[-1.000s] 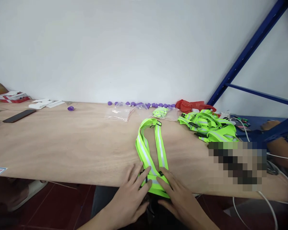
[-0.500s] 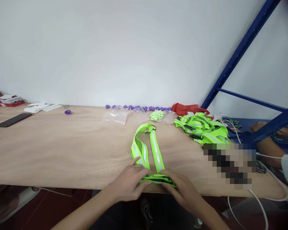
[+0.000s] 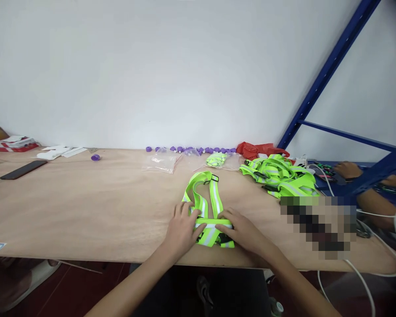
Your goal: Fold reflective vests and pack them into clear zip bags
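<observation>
A neon-green reflective vest [image 3: 214,223] made of elastic straps with silver stripes lies on the table in front of me. Its near part is folded flat, while a loop with a black slide buckle stretches away from me. My left hand [image 3: 184,225] grips the left end of the folded part, thumb on the near side and fingers over the top. At the right end my right hand [image 3: 239,229] holds it the same way. Black pieces show under the fold, partly covered by the straps and my fingers.
To the right lies a heap of similar vests [image 3: 282,176], beside a red bag [image 3: 260,150]. Clear plastic bags [image 3: 161,162] and several purple pieces [image 3: 207,150] line the wall. A dark flat bar [image 3: 23,170] is at left. A blue frame [image 3: 330,75] and another person's arm [image 3: 376,204] are at right.
The folded part has gone from being held on edge near the table's front to lying flat, farther in. Both my hands moved forward with it. The other person's hand shifted at right.
</observation>
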The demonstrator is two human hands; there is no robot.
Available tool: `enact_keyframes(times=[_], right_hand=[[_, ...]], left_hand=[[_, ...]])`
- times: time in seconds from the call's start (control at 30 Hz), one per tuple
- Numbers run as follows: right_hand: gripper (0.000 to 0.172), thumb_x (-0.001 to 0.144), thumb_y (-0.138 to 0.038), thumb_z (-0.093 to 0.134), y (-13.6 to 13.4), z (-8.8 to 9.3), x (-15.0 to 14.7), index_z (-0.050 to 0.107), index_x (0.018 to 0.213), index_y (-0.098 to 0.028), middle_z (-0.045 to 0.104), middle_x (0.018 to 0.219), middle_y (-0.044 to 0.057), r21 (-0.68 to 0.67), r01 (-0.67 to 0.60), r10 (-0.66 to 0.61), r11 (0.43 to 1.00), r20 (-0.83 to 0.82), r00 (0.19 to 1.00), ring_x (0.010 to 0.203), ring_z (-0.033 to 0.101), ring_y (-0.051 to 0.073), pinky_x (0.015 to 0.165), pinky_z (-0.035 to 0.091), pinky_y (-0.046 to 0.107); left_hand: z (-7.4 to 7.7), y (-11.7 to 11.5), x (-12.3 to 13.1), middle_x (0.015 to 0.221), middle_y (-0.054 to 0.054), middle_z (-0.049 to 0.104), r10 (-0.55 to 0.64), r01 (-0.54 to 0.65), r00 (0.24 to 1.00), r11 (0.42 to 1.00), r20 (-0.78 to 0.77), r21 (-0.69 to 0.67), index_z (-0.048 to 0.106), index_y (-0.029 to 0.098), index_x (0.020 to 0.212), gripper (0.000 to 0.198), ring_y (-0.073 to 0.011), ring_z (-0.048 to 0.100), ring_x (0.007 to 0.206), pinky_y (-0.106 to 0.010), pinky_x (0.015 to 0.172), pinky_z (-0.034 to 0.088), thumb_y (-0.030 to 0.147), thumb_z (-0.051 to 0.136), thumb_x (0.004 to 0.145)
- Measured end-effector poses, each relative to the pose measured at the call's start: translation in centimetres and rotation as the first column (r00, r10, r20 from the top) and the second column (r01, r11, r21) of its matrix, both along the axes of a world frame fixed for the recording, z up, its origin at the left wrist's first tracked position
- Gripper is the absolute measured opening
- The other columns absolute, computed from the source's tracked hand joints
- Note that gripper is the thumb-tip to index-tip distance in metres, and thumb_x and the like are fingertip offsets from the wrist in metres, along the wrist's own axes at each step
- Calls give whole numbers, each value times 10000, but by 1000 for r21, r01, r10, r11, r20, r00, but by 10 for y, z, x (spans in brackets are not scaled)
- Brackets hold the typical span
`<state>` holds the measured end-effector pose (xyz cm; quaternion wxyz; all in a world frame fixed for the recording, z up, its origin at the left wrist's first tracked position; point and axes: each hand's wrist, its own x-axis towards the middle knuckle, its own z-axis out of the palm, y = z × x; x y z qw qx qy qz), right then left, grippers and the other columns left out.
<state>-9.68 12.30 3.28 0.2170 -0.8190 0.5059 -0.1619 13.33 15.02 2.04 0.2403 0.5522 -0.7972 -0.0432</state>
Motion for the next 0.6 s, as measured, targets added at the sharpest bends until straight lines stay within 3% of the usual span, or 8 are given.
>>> enact_keyframes(times=[0.1, 0.17, 0.23, 0.3, 0.47, 0.53, 0.6], right_hand=[[417, 912, -515, 552, 6, -16, 4, 649, 1143, -181, 614, 1111, 88, -309, 47, -57, 950, -20, 998, 1013, 571, 161, 878, 493, 274], [307, 963, -405, 483, 13, -26, 6, 681, 1039, -182, 637, 1080, 86, -464, -38, 9, 885, -64, 998, 1001, 584, 159, 893, 503, 296], [312, 991, -298, 406, 22, -31, 6, 697, 984, -185, 654, 1089, 80, -535, -144, 97, 832, -116, 989, 1041, 600, 156, 942, 514, 318], [299, 984, -307, 432, 31, -32, 4, 700, 1027, -184, 648, 1163, 87, -541, -189, 136, 819, -137, 981, 1127, 600, 170, 986, 527, 339], [437, 876, -493, 616, 47, -28, -5, 661, 1189, -191, 569, 1339, 114, -431, -230, 192, 873, -130, 973, 1299, 540, 221, 1047, 543, 387], [552, 811, -558, 671, 55, -32, -8, 647, 1218, -186, 550, 1362, 127, -421, -249, 208, 872, -142, 968, 1324, 522, 244, 1052, 543, 407], [545, 813, -507, 689, 63, -37, -11, 631, 1243, -179, 537, 1380, 128, -459, -260, 205, 849, -167, 964, 1344, 505, 255, 1036, 552, 405]], left_hand=[[-8, 5, 0, 1342, -125, 539, 39, -40, 997, 999, 63, 11, 625, 216, 1145, 368, -338, 436, 1314, -646, 1102, 352, 447, 387, 983], [-12, 8, 1, 1397, -136, 515, 40, -43, 995, 998, 90, 36, 586, 204, 1211, 403, -356, 384, 1386, -671, 1127, 310, 448, 349, 994], [-14, 9, 1, 1438, -154, 484, 40, -45, 993, 998, 111, 40, 570, 182, 1226, 434, -374, 307, 1451, -688, 1147, 273, 461, 330, 996], [-14, 8, 3, 1433, -166, 488, 10, -15, 993, 999, 115, 41, 560, 168, 1230, 444, -357, 305, 1464, -681, 1163, 264, 455, 312, 1002], [-7, 11, 7, 1419, -148, 514, -118, 113, 988, 992, 103, 60, 498, 195, 1343, 431, -287, 416, 1411, -586, 1176, 341, 402, 324, 1007], [-4, 19, 10, 1421, -128, 522, -162, 155, 980, 985, 115, 70, 490, 229, 1374, 443, -285, 431, 1400, -584, 1182, 333, 419, 337, 1004], [-2, 30, 14, 1449, -108, 504, -211, 201, 969, 976, 128, 84, 514, 266, 1365, 468, -310, 408, 1413, -606, 1187, 308, 497, 376, 982]])
